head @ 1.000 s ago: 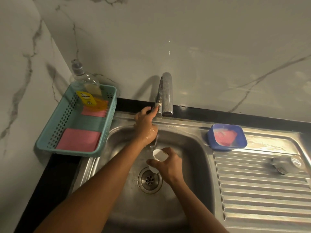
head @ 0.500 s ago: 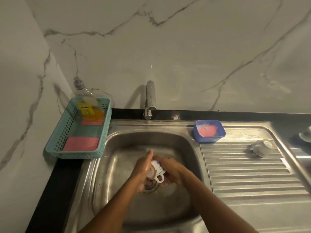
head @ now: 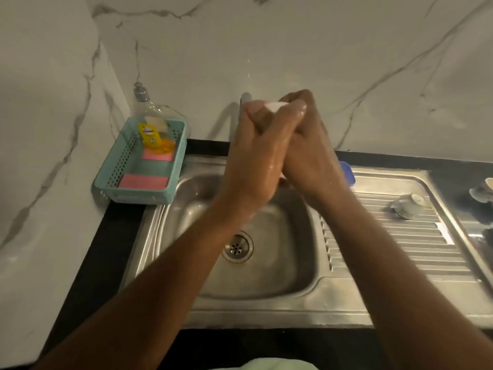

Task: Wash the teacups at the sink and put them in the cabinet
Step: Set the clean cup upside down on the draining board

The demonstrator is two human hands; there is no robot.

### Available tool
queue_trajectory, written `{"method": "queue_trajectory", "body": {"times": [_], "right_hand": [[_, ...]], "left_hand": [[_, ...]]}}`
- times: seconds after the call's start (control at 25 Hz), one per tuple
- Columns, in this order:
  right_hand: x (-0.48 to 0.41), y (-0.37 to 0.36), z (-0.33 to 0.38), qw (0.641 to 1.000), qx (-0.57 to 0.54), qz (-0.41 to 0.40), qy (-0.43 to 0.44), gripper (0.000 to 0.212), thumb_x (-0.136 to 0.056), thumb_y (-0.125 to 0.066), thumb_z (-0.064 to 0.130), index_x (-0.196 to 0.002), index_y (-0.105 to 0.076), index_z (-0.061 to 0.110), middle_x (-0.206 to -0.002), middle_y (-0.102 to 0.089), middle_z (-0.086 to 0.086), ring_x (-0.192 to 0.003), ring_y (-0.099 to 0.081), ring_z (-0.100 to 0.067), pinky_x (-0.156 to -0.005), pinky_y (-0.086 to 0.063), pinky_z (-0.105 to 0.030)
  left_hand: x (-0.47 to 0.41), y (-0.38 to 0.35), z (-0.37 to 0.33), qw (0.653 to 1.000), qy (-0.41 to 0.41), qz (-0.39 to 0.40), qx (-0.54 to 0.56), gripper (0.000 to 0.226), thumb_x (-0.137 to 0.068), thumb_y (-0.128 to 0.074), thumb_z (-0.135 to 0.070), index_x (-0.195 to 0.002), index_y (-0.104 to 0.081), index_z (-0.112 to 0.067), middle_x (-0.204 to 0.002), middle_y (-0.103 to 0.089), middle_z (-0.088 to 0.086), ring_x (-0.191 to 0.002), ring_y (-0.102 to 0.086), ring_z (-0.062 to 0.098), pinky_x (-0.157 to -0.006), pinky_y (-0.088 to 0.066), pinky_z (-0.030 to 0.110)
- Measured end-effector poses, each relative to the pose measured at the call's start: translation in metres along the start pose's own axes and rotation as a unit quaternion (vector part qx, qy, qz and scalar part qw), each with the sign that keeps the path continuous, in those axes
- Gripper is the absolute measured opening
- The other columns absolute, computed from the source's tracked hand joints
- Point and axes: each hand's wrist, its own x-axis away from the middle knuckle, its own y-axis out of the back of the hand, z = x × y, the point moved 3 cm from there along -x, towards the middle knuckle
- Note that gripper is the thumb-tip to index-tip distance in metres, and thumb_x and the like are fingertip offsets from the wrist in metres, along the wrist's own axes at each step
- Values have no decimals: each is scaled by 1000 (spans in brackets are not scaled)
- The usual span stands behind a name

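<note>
Both wet hands are raised together above the steel sink [head: 314, 287], in front of the tap. My left hand [head: 256, 156] and my right hand [head: 309, 153] wrap around a small white teacup [head: 277, 106]; only a sliver of it shows between the fingers near the top. Another teacup [head: 406, 206] lies on its side on the ribbed drainboard [head: 400, 249] to the right. The tap is almost wholly hidden behind my hands.
A teal basket [head: 106, 180] with pink sponges and a dish-soap bottle [head: 153, 124] stands left of the sink against the marble wall. A blue dish [head: 346, 173] peeks out behind my right wrist. More crockery [head: 484, 190] sits at the far right edge.
My left hand left the tap and joined the right on the cup low in the basin. Both hands have since lifted the cup up in front of the tap.
</note>
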Motion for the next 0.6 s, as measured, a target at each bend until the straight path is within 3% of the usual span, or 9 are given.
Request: {"method": "queue_trajectory", "body": {"times": [0.04, 0.12, 0.16, 0.24, 0.28, 0.32, 0.4, 0.48, 0.6], "right_hand": [[16, -3, -9, 996, 13, -75, 47, 28, -99, -59, 31, -109, -52, 6, -101, -62, -8, -91, -63, -21, -78, -54, -34], [63, -43, -85, 997, 4, -69, -45, 17, -101, -54, 19, -113, -55, 7, -114, -63, -17, -98, -62, -24, -87, -52, -34], [89, -71, -130, 984, -11, 10, -178, 14, -102, -51, 20, -113, -55, 13, -123, -63, -18, -97, -61, -25, -92, -52, -39], [142, -117, -208, 867, -1, 199, -456, 14, -101, -46, 30, -107, -53, 19, -128, -61, -16, -83, -56, -23, -89, -54, -44], [158, -123, -229, 821, -34, 220, -526, 19, -100, -47, 32, -108, -54, 17, -119, -61, -15, -78, -55, -22, -78, -55, -39], [155, -126, -239, 798, -72, 211, -561, 23, -99, -51, 33, -108, -58, 12, -108, -61, -14, -74, -56, -21, -66, -54, -31], [144, -116, -233, 803, -82, 168, -566, 30, -91, -65, 31, -97, -67, 2, -88, -66, -14, -68, -63, -23, -62, -55, -28], [125, -102, -221, 796, -144, 119, -576, 38, -79, -74, 34, -96, -72, 1, -81, -73, -14, -70, -72, -28, -73, -62, -44], [81, -83, -179, 853, -133, 86, -497, 49, -82, -69, 43, -116, -64, 7, -102, -75, -15, -83, -74, -25, -77, -63, -46]], "left_hand": [[5, 2, 14, 999, -35, -36, 13, 22, -99, -54, -15, -118, -51, -5, -100, -62, 7, -86, -67, 14, -71, -56, 30], [23, 19, 98, 993, 23, -96, -64, 28, -91, -51, -12, -115, -56, 1, -102, -63, 18, -87, -64, 27, -78, -57, 42], [31, 32, 147, 975, 146, -127, -112, 31, -92, -51, -23, -111, -60, -1, -102, -66, 20, -84, -64, 30, -80, -58, 48], [65, 50, 223, 847, 504, -128, -108, 46, -96, -46, -46, -98, -64, -3, -90, -68, 22, -70, -65, 33, -78, -58, 58], [79, 54, 241, 791, 599, -103, -73, 50, -98, -42, -47, -94, -65, -3, -82, -67, 21, -64, -64, 32, -70, -59, 56], [79, 56, 252, 776, 622, -88, -57, 50, -99, -40, -46, -92, -66, -4, -75, -67, 19, -60, -65, 31, -62, -59, 52], [75, 60, 249, 788, 607, -89, -48, 55, -100, -40, -54, -91, -69, -8, -70, -70, 14, -62, -67, 31, -57, -60, 47], [62, 61, 236, 831, 548, -78, -49, 58, -100, -41, -62, -100, -72, -13, -84, -73, 15, -78, -68, 31, -65, -62, 49], [39, 46, 197, 896, 429, -110, 1, 46, -104, -38, -54, -113, -69, -21, -114, -71, 14, -105, -64, 26, -77, -60, 46]]}}
